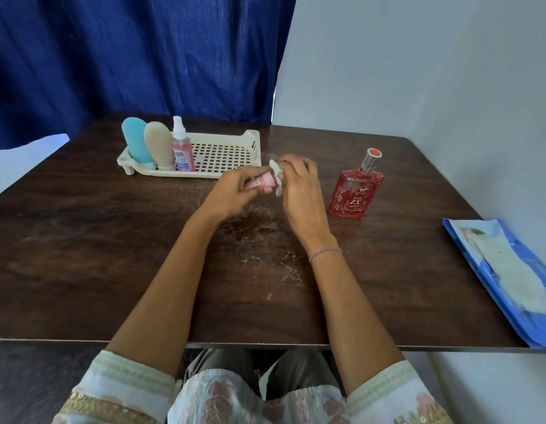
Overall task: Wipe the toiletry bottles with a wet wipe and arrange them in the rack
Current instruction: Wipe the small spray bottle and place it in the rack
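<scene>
From the head view, a dark wood-grain table point(81, 240) fills most of the scene, its middle scuffed with whitish smears and a dull reddish patch. Behind it hangs a deep blue curtain point(112, 56), and a plain pale wall point(418, 71) closes the right side.

At the far left of the table stands a cream perforated rack point(250, 142). A blue bottle point(135, 142), a beige bottle point(160, 145) and a pink spray bottle point(182, 148) stand in a row at its left end.

Just in front of the rack, the left hand point(235, 188) curls around a small pink bottle point(261, 182), holding it tilted above the tabletop. The right hand point(299, 191) pinches a wet wipe point(277, 175) against the bottle's end.

A red perfume bottle point(354, 194) stands upright on the table right of the hands. A blue wipe pack point(487, 272) lies at the right edge.
</scene>
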### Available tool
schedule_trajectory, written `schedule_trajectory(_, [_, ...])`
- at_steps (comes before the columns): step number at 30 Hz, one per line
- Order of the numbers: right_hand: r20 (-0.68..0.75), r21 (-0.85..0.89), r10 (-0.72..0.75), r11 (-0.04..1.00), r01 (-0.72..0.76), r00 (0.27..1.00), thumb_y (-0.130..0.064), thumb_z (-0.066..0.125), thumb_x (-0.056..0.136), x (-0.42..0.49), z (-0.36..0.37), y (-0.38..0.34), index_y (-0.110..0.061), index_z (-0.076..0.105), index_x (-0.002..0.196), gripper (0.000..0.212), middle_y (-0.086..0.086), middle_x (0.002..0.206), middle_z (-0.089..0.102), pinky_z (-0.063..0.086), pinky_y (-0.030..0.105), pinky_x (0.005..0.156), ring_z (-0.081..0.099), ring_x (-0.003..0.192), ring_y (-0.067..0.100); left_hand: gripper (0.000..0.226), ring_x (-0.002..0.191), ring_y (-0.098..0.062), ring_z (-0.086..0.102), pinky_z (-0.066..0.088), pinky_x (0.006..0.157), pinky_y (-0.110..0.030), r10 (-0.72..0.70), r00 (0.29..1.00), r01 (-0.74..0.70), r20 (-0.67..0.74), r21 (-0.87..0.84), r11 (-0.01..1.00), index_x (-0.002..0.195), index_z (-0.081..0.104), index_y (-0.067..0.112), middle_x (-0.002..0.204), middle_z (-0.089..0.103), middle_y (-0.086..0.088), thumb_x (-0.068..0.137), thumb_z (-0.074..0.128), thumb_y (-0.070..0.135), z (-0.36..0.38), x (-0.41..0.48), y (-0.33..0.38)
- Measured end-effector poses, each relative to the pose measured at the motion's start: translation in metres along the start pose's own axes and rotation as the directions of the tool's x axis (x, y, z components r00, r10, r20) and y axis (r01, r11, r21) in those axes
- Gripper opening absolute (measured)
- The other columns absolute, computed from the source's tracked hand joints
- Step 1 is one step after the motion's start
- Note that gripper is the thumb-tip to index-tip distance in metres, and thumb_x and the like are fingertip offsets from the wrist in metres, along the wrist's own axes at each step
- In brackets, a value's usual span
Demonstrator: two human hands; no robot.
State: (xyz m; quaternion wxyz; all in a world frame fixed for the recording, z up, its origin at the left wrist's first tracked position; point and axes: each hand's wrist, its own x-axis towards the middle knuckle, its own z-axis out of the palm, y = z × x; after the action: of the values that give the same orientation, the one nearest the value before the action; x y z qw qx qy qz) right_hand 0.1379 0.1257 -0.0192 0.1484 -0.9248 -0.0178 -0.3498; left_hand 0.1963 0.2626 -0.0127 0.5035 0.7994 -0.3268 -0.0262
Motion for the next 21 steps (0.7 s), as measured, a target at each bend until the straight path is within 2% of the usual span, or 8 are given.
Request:
schedule_trajectory(2, [0.017,0.015,0.067,0.998,-0.067,0.998,-0.013,0.04,0.099,-0.001,0.001,-0.002,-0.001,0.055,0.118,0.027,0.011,0.123,0.049,0.039,0.026,0.089,0.041,0.111,0.021,0.046,0.105,-0.014,0.054,0.034,0.08,0.002,0.041,0.999,-0.041,-0.003,0.067,0.997,0.13,0.054,0.009,0.12,0.06,-0.007,0.085,0.065,0.006,0.002,0.0,0.0])
schedule_trajectory(5, [0.042,0.178,0.216,0.959,-0.22,0.976,-0.014,0.036,0.101,-0.001,0.002,0.001,-0.001,0.057,0.107,0.026,0.009,0.111,0.049,0.039,0.017,0.079,0.047,0.093,0.013,0.046,0.1,-0.019,0.055,0.037,0.077,-0.003,0.079,0.997,-0.081,0.022,0.171,0.982,0.129,0.057,0.012,0.111,0.061,-0.009,0.084,0.067,0.01,0.003,-0.001,0.0])
schedule_trajectory(7, [0.037,0.272,0.295,0.916,-0.294,0.955,-0.012,0.039,0.1,0.0,0.001,0.006,0.0,0.061,0.106,0.025,0.008,0.105,0.053,0.038,0.007,0.073,0.048,0.084,0.009,0.046,0.099,-0.019,0.054,0.038,0.078,-0.006,0.086,0.996,-0.09,0.031,0.202,0.975,0.129,0.057,0.014,0.111,0.06,-0.008,0.084,0.068,0.012,0.001,0.0,-0.001])
schedule_trajectory(10, [0.078,0.417,0.305,0.855,-0.309,0.949,-0.008,0.051,0.095,0.004,0.001,0.009,0.0,0.065,0.107,0.021,0.004,0.103,0.058,0.036,-0.002,0.072,0.05,0.085,0.006,0.047,0.102,-0.022,0.054,0.04,0.088,-0.022,0.114,0.993,-0.114,0.017,0.264,0.958,0.128,0.058,0.014,0.112,0.061,-0.01,0.082,0.069,0.013,-0.005,-0.001,-0.003])
schedule_trajectory(13, [0.116,0.478,0.291,0.822,-0.31,0.95,-0.009,0.064,0.086,0.003,0.004,0.008,-0.005,0.067,0.107,0.021,-0.001,0.104,0.06,0.042,0.003,0.078,0.054,0.089,0.004,0.049,0.109,-0.023,0.053,0.039,0.095,-0.026,0.107,0.994,-0.104,0.008,0.303,0.947,0.129,0.057,0.011,0.118,0.06,-0.01,0.081,0.07,0.01,-0.011,-0.001,-0.006])
schedule_trajectory(17, [0.106,0.478,0.392,0.785,-0.393,0.914,-0.017,0.062,0.09,0.003,0.007,0.016,-0.005,0.069,0.103,0.019,0.002,0.098,0.066,0.046,0.012,0.073,0.061,0.086,0.011,0.049,0.107,-0.015,0.051,0.038,0.095,-0.025,0.154,0.988,-0.154,0.025,0.328,0.932,0.127,0.059,0.014,0.116,0.059,-0.002,0.08,0.07,0.008,-0.007,-0.004,-0.002])
schedule_trajectory(19, [0.154,0.535,0.46,0.705,-0.465,0.874,-0.019,0.057,0.093,0.003,0.008,0.019,-0.005,0.068,0.107,0.022,0.006,0.101,0.069,0.052,0.024,0.08,0.064,0.091,0.014,0.049,0.106,-0.013,0.05,0.038,0.095,-0.024,0.163,0.986,-0.163,0.024,0.3,0.94,0.127,0.06,0.015,0.115,0.058,0.0,0.08,0.07,0.007,-0.006,-0.005,-0.002])
schedule_trajectory(21, [0.238,0.667,0.507,0.534,-0.519,0.828,-0.016,0.053,0.095,0.003,0.008,0.018,-0.003,0.066,0.112,0.024,0.008,0.106,0.069,0.053,0.027,0.084,0.064,0.094,0.013,0.05,0.106,-0.013,0.052,0.04,0.095,-0.023,0.163,0.987,-0.159,0.011,0.278,0.947,0.127,0.059,0.017,0.115,0.06,-0.002,0.08,0.071,0.009,-0.007,-0.003,-0.003])
